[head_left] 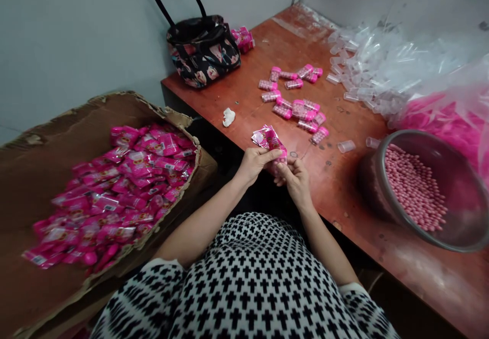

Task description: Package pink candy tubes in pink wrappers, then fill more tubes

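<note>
My left hand (255, 162) and my right hand (294, 177) meet at the table's near edge, both closed round a small pink wrapped packet (272, 141) with a shiny clear wrapper sticking up from it. The fingertips pinch the packet from both sides. Just beyond the hands, several small tubes with pink caps (296, 107) filled with pink beads lie loose on the red-brown table (267, 38).
A cardboard box (57, 140) at the left holds a heap of pink packets (122, 191). A metal bowl (464, 237) of pink beads stands at the right, behind it clear bags of empty tubes (367, 69) and pink caps (451, 125). A flowered handbag (202, 54) sits at the back.
</note>
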Tool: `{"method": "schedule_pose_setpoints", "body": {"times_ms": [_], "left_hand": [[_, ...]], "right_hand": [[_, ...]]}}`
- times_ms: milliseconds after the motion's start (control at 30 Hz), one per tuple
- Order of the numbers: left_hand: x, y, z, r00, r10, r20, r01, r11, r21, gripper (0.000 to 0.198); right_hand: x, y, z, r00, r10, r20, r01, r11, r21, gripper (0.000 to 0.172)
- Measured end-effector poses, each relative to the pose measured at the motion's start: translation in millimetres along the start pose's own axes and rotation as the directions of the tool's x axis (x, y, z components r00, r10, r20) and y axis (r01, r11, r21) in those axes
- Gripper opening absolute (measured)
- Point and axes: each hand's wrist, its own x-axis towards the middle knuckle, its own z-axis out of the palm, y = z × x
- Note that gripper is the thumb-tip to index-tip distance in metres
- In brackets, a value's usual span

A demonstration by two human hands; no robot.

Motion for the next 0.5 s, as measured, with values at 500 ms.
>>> {"method": "schedule_pose_setpoints", "body": {"times_ms": [500], "left_hand": [[-2.7, -0.9, -5.3, 0.996, 0.074, 0.050, -0.075, 0.997, 0.026, 0.033]], "right_hand": [[-0.4, 0.0, 3.9, 0.998, -0.057, 0.017, 0.057, 0.998, 0.007, 0.027]]}}
